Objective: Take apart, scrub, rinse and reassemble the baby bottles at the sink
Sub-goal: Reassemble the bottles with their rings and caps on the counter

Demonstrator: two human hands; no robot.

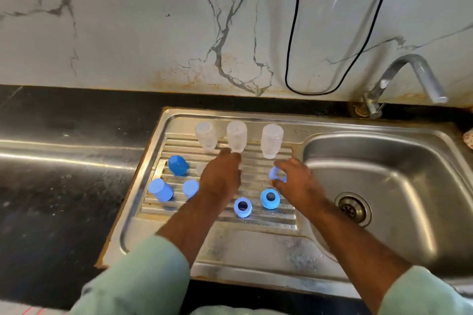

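Bottles, three clear plastic bodies, stand mouth-down in a row at the back of the ribbed steel drainboard (256,227). Middle bottle (236,137) sits just beyond the left hand (221,176), long axis upright; fingertips reach its lower end, contact likely, grip hidden. Right bottle (272,139) lies just past the right hand (297,184), which pinches a pale blue ring (277,174) between thumb and curled fingers. Two more blue screw rings (270,198) lie flat nearer the onlooker; smooth blue caps (178,165) cluster left. Judged: reassembly starting, ring goes onto a righted bottle. Sink basin (409,161) and tap (409,77) to the right.
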